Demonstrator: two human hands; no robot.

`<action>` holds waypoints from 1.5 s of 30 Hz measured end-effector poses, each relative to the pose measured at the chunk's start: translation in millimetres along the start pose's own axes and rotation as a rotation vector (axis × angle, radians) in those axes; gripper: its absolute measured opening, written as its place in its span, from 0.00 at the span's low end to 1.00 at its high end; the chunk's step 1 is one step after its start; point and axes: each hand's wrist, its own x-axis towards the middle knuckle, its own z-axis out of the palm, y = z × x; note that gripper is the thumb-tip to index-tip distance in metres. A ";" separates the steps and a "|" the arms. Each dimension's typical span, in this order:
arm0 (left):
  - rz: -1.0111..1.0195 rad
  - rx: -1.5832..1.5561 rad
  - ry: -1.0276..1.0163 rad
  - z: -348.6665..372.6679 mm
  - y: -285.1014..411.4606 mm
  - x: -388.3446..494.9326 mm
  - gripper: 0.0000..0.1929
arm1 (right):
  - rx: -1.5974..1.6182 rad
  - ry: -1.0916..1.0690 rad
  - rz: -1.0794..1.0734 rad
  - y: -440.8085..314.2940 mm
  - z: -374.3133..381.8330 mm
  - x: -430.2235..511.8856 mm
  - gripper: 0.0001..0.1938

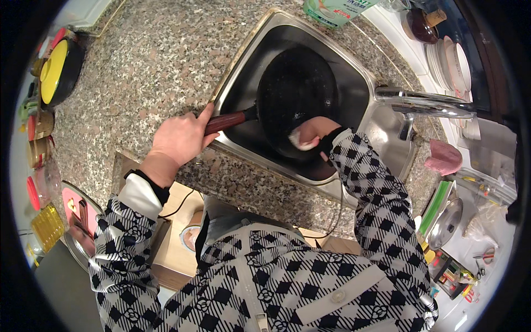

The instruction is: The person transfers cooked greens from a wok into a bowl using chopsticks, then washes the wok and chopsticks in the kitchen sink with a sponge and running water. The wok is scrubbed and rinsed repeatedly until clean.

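Note:
A black frying pan (296, 89) lies tilted in the stainless steel sink (232, 143), with a few wet spots on its inner surface. Its reddish wooden handle (226, 122) reaches out over the sink's left rim. My left hand (182, 130) is wrapped around the end of that handle. Inside the pan, at its near side, my right hand (313, 130) presses a white cloth or sponge (300, 143) against the surface. The fingers and part of the cloth are partly hidden by the bent wrist.
A chrome faucet (423, 101) stands at the sink's right edge, beside a pink cloth (444, 157). A green pouch (336, 10) sits behind the sink. Stacked plates (446, 62) stand at the right. At the left are a yellow-lidded pot (58, 72) and a knife (83, 220) on a pink cutting board (70, 191).

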 end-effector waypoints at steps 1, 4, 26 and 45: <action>0.001 0.010 0.007 0.5 1.1 -0.6 0.33 | 0.045 -0.263 0.003 -15.8 -7.5 5.9 0.10; 0.001 0.011 -0.014 -0.4 1.3 0.5 0.33 | 0.742 0.116 -0.672 -27.6 -54.9 -1.2 0.16; -0.022 0.021 -0.073 -7.3 5.1 1.3 0.33 | 0.401 0.806 0.232 61.6 -62.2 42.0 0.20; -0.010 0.099 -0.099 -10.9 7.5 4.4 0.35 | 0.168 0.210 -0.121 17.4 2.7 18.2 0.17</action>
